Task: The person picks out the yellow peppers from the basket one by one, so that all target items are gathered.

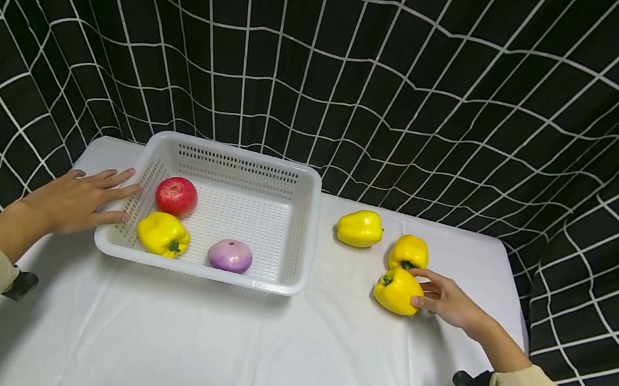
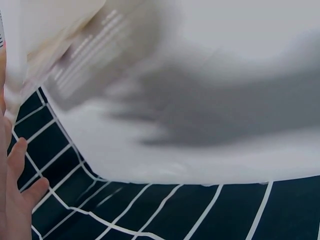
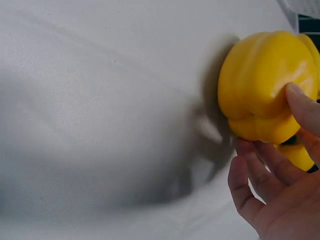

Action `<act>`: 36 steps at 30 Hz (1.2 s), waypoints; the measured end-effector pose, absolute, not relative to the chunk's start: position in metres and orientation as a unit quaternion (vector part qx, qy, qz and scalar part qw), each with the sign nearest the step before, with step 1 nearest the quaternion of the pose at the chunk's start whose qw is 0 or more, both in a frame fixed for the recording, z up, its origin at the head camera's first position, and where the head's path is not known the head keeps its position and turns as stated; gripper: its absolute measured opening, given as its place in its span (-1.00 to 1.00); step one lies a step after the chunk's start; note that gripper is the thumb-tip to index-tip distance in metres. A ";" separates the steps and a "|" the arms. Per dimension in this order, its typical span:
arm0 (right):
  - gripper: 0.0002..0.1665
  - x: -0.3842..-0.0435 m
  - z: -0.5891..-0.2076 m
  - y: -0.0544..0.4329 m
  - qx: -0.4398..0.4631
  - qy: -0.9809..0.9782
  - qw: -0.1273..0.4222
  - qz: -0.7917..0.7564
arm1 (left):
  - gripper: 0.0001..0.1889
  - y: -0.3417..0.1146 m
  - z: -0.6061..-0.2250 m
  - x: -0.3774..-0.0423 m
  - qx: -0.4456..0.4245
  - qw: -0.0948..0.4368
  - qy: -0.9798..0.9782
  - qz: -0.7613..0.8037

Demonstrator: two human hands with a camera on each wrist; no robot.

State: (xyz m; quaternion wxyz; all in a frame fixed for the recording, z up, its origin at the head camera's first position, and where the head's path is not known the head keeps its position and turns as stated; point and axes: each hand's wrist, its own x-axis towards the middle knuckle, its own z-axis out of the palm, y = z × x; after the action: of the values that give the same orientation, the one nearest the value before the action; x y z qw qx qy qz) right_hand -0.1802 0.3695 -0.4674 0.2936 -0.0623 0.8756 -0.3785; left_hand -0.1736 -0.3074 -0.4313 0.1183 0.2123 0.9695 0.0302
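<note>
My right hand (image 1: 447, 300) has its thumb and fingertips around the near end of a yellow bell pepper (image 1: 396, 291) on the white cloth. In the right wrist view, the thumb presses one side of this pepper (image 3: 265, 85) and the fingers lie along its lower side. A second yellow bell pepper (image 1: 410, 251) sits directly behind it, and another yellow pepper (image 1: 360, 228) lies farther left. Fingers spread, my left hand (image 1: 78, 200) reaches the left rim of a white plastic basket (image 1: 199, 272). Only part of the left hand (image 2: 20, 200) shows in its wrist view.
Inside the basket are a red round fruit (image 1: 176, 196), a yellow bell pepper (image 1: 162, 234) and a purple onion-like vegetable (image 1: 230, 255). A white cloth (image 1: 235, 357) covers the table. Black curtains with a white grid (image 1: 328, 74) hang around its back and sides.
</note>
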 end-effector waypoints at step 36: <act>-0.25 -0.228 -0.383 0.309 -0.163 0.896 0.230 -0.342 | -0.28 -0.305 -0.432 -0.173 0.208 0.116 0.971 0.034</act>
State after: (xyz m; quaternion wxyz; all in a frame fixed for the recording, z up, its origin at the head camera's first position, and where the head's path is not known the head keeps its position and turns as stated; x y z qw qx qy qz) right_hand -0.2280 0.3088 -0.3828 0.2301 -0.1634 0.8962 -0.3422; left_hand -0.1734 -0.3054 -0.4317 0.1163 0.2077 0.9707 0.0338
